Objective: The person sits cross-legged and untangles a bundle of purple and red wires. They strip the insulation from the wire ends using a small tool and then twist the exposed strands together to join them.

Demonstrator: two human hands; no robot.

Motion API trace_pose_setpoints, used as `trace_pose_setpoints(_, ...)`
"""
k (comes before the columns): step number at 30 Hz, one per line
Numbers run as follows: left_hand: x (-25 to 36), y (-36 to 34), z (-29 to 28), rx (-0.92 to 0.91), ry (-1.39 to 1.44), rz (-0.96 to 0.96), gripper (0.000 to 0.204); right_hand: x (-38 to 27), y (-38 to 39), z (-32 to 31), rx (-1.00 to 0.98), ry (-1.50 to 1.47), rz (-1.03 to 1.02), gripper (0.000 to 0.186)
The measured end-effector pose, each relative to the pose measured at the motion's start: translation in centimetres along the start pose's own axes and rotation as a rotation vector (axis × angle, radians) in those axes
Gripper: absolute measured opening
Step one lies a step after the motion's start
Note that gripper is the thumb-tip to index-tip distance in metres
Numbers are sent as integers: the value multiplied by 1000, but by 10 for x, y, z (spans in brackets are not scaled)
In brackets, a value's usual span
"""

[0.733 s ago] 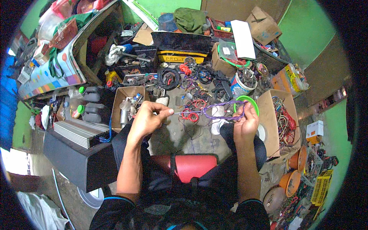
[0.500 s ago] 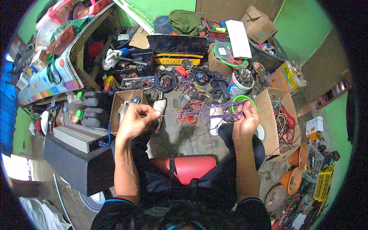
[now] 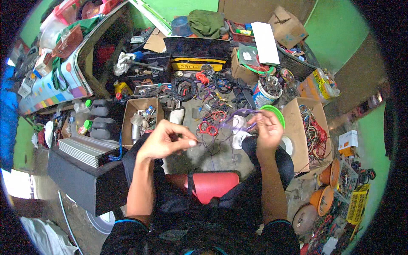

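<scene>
My right hand (image 3: 269, 129) is closed around one end of a looped bundle of purple wire (image 3: 240, 123), which is blurred by motion. The loops reach leftward from its fingers above the floor. To the left, my left hand (image 3: 166, 140) pinches thumb and forefinger together on what looks like a thin strand of the same wire, faint against the floor. Dark loose strands (image 3: 211, 148) hang below, between the hands. Beyond them, a tangle of cables with red coiled wire (image 3: 208, 128) lies on the floor.
At right stands a cardboard box of wires (image 3: 297, 136), beside a green-rimmed tub (image 3: 276, 114). A box of small parts (image 3: 126, 123) and a finned metal amplifier (image 3: 87, 152) on a black case (image 3: 89, 180) are at left. A red seat (image 3: 216, 185) is between my legs.
My left hand has moved right and slightly down, closer to my right hand. The strand between them, taut before, has gone slack. My right hand has shifted slightly left, and the wire loops swing.
</scene>
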State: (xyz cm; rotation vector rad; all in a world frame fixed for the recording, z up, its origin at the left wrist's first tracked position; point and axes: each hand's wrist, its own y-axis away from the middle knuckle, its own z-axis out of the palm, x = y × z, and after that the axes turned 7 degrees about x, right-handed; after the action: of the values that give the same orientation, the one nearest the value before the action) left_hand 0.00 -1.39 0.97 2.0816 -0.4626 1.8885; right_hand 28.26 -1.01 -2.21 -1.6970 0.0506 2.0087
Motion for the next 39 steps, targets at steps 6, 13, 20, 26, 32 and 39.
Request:
trace_pose_setpoints(6,-4,0,1,217,383,195,14,3,5,3,-244,159,254,11)
trace_pose_setpoints(13,-29,-24,39,197,144,380,7,6,12,6,-426,-24,278,9)
trace_pose_setpoints(20,-17,-21,56,-16,353,-17,20,3,12,5,-427,153,189,10)
trace_pose_setpoints(26,-26,-20,68,180,519,-102,20,-3,12,9,-516,-141,490,29)
trace_pose_setpoints(32,-28,-24,64,369,331,45,19,-7,27,27,-523,-694,639,56)
trace_pose_setpoints(39,-20,-26,49,355,707,-117,25,-7,16,14,-524,-186,522,46)
